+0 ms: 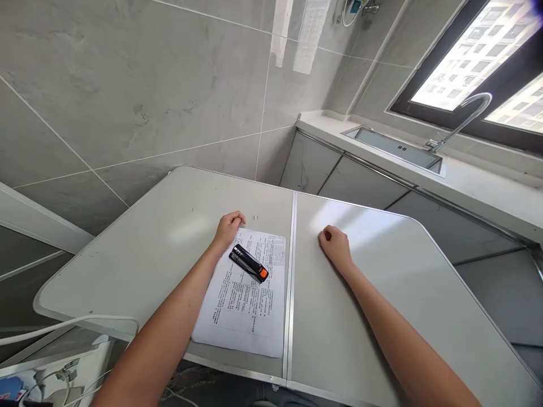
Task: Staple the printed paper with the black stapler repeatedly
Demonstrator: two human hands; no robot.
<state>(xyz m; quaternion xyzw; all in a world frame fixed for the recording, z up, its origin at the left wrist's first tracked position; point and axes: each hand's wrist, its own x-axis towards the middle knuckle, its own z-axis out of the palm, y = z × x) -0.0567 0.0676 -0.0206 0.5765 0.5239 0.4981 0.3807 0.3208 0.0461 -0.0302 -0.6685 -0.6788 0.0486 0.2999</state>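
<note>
My left hand (229,227) rests on the table by the upper left corner of a printed paper sheaf (237,333), its fingers curled in with nothing visible in them. A black stapler (248,263) with an orange patch at one end lies slantwise on the printed sheets. My right hand (336,244) forms a loose fist on the table to the right of the papers, apart from them, and appears to hold nothing. Just beyond the paper's top edge sits a tiny pale piece (255,217), too small to name.
The folding table (356,328) has a metal seam (290,282) right of the papers. Behind stands a counter with a sink (394,150) and a curved faucet (462,121). A white cable (85,318) crosses the lower left edge, above an open box holding cords.
</note>
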